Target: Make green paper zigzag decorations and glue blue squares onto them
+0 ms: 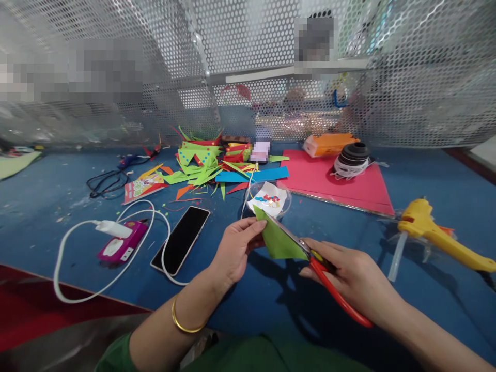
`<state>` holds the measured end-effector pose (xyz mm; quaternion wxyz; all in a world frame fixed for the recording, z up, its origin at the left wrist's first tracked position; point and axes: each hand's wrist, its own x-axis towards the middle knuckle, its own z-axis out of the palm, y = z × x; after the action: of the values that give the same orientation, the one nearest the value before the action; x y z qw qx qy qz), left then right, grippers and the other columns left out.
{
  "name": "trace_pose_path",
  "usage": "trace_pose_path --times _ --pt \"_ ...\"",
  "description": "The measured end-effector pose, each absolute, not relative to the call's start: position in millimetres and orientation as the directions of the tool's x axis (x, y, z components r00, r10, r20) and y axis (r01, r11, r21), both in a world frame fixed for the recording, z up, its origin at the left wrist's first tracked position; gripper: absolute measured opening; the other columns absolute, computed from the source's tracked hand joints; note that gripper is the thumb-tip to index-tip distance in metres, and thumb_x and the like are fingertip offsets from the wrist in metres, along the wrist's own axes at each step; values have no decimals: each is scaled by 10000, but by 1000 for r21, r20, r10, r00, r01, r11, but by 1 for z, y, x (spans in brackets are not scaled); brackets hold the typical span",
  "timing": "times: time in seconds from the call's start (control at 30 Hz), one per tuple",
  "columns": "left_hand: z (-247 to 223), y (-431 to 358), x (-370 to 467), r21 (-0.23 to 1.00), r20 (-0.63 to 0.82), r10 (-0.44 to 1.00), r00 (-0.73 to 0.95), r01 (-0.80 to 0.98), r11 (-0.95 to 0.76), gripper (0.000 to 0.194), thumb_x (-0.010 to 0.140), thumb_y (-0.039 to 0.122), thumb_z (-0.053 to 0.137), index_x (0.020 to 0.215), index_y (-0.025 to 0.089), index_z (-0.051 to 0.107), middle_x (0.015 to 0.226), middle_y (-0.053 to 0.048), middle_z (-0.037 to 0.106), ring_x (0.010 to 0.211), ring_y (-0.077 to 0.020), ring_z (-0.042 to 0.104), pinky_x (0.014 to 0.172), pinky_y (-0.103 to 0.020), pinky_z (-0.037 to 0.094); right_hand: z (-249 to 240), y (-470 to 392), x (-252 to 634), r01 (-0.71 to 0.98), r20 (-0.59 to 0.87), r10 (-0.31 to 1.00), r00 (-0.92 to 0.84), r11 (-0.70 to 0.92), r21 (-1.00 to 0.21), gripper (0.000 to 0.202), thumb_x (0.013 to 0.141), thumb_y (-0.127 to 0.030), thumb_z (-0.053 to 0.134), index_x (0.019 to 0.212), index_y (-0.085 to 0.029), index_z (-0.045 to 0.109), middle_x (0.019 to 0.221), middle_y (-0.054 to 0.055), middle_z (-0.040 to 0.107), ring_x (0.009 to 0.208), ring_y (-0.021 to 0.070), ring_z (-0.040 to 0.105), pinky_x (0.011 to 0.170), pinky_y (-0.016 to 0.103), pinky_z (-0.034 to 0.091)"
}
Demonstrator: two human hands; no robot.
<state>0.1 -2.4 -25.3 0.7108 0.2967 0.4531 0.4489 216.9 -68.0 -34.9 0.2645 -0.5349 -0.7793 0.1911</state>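
Between finger and thumb, my left hand pinches one corner of a piece of green paper. My right hand grips a pair of scissors with red handles. The scissor blades lie along the paper's upper right edge, pointing up and left; whether they are parted I cannot make out. Just behind the paper stands a clear round bowl lined with white paper, with small red and blue bits inside. Both hands are held above the blue table.
A phone and a purple power adapter with a white cable lie left. Green paper strips pile up behind. Red sheets carry a black spool. A yellow glue gun lies right. Perforated metal mesh closes the back.
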Motion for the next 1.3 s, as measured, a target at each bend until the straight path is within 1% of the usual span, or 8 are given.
trace_pose_path --times 0.23,0.4,0.6,0.87,0.97,1.03,1.13,1.3 --pt "-27 -2 -2 845 -392 901 185 -314 432 305 616 378 891 761 134 779 739 -78 758 646 -158 678 583 -238 505 -35 -59 234 855 258 966 14 122 -504 429 868 -540 636 1179 -249 689 838 37 783 688 229 744 535 272 535" --pt "-26 -2 -4 856 -372 905 205 -303 420 270 665 370 826 775 129 774 749 -106 759 635 -180 678 563 -256 479 -33 -44 248 961 246 953 177 -114 -252 462 885 -527 560 1175 -181 656 694 70 740 560 270 698 429 284 401" --pt "-23 -6 -4 922 -339 888 310 -76 378 213 686 375 789 673 167 742 599 -35 675 496 -127 563 490 -230 387 -39 -40 237 988 111 984 139 -146 57 380 955 -404 471 1178 -140 629 928 146 752 712 276 726 497 296 373" --pt "-33 -11 -7 900 -141 782 607 408 -154 111 728 256 730 631 248 783 623 -20 720 581 -185 610 543 -251 366 -26 -51 229 969 159 987 15 -54 241 317 995 -341 447 960 -135 685 879 157 709 855 294 700 581 318 394" --pt "-37 -8 -9 761 88 877 472 536 -365 157 818 311 714 691 246 782 714 -51 732 698 -211 658 616 -263 398 -24 -52 228 991 267 961 -76 44 125 305 1002 -351 461 1071 -167 694 982 121 734 885 256 695 603 308 406" --pt "-37 -4 -11 522 156 910 384 750 -406 161 897 317 649 855 228 777 871 -79 735 810 -231 677 672 -278 422 -26 -53 227 989 302 941 -149 145 36 298 1001 -359 474 1106 -192 697 1010 86 745 884 229 699 620 299 421" --pt "-36 3 -13 167 30 939 342 925 -343 189 935 263 598 1067 175 701 1044 -117 699 897 -265 686 690 -313 456 -32 -54 222 969 329 918 -220 245 -34 267 983 -357 517 1097 -206 705 978 59 751 866 209 704 631 293 440" --pt "-36 7 -11 59 -49 934 353 935 -350 192 980 221 504 1109 163 634 1086 -109 679 953 -263 689 716 -328 488 -36 -58 218 942 320 897 -305 334 -37 250 973 -328 537 1095 -202 715 967 59 760 859 218 719 655 303 484"
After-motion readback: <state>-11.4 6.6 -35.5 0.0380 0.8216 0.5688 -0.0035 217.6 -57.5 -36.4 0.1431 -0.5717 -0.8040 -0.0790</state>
